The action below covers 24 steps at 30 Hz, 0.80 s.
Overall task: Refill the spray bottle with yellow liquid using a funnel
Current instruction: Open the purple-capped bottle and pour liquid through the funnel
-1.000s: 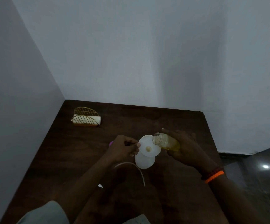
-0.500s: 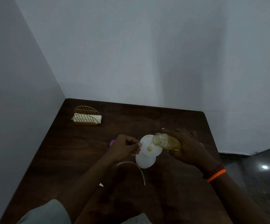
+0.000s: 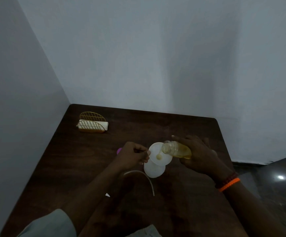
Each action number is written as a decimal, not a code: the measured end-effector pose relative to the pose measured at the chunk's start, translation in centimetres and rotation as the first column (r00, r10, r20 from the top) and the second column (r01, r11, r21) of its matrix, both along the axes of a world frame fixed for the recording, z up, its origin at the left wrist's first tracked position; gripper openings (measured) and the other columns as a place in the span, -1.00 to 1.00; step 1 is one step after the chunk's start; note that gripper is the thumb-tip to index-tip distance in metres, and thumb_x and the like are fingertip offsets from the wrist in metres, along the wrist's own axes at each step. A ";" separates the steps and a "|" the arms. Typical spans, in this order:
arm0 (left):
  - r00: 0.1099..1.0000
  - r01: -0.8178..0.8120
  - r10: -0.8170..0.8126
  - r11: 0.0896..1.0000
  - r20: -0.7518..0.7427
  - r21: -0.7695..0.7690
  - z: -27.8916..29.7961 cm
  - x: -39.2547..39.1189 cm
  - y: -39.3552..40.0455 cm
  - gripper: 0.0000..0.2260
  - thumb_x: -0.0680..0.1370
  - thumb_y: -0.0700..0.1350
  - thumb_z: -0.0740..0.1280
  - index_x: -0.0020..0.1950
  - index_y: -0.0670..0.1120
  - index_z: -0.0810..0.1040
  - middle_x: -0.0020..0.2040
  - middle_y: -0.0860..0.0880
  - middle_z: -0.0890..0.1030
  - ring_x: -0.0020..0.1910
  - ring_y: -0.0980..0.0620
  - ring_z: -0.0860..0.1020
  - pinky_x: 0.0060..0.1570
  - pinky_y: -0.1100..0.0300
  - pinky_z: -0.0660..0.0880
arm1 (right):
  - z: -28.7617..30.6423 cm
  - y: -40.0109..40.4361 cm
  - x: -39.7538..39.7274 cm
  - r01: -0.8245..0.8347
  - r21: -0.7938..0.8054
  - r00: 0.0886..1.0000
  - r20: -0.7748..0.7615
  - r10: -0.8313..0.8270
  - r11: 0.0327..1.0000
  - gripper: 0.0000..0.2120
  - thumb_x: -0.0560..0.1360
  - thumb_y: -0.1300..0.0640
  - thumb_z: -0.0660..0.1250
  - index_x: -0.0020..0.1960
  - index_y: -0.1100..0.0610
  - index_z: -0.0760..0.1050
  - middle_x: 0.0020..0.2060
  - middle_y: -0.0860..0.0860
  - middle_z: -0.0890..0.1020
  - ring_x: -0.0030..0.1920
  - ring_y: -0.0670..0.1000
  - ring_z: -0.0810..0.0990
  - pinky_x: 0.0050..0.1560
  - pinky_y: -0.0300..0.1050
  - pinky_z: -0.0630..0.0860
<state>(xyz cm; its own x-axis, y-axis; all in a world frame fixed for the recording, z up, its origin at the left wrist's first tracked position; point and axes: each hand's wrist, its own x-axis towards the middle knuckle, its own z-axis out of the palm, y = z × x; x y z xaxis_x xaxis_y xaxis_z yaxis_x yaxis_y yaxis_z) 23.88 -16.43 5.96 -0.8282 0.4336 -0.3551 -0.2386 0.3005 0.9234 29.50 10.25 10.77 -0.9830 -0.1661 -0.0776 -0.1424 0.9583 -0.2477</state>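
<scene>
Right hand (image 3: 200,154) grips tilted clear bottle of yellow liquid (image 3: 176,149) over white plastic funnel (image 3: 159,155), centre frame; left hand (image 3: 132,155) pinches the funnel rim.

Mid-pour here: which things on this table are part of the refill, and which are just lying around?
In the job:
- white funnel, left hand pinching its rim
- white spray bottle under the funnel
- bottle of yellow liquid, tilted over the funnel in the right hand
- curved white tube beside the spray bottle, probably its dip tube

Lying about:
- gold wire holder at the far left
- purple object, mostly hidden
</scene>
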 end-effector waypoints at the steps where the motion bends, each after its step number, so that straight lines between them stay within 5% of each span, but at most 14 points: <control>1: 1.000 -0.004 0.004 1.000 0.003 0.002 0.0 0.0 0.0 -0.83 0.55 -0.09 0.41 0.05 -0.16 0.69 -0.12 -0.09 0.73 -0.16 0.07 0.70 -0.14 0.21 0.63 | 0.1 -0.1 0.0 0.000 0.004 1.000 -0.001 0.000 1.000 -0.26 0.39 -0.18 0.34 0.53 -0.19 0.19 0.24 -0.08 0.46 0.27 -0.01 0.39 0.17 -0.03 0.20; 24: 1.000 -0.009 0.009 1.000 0.002 0.007 -0.1 0.1 0.1 -0.83 0.54 -0.11 0.42 0.06 -0.17 0.68 -0.12 -0.10 0.73 -0.17 0.07 0.70 -0.13 0.20 0.63 | 1.1 -0.7 0.0 0.006 0.083 1.000 0.009 -0.007 0.997 -0.24 0.42 -0.10 0.41 0.54 -0.19 0.16 0.27 -0.04 0.45 0.29 0.00 0.36 0.22 -0.01 0.17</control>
<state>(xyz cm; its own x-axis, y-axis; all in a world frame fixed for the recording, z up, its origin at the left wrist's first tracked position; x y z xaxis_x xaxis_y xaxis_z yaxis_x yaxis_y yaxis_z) 24.01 -16.38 5.90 -0.8316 0.4285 -0.3534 -0.2431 0.2914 0.9252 29.47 9.54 11.84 -0.9832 -0.1527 -0.0999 -0.1345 0.9765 -0.1683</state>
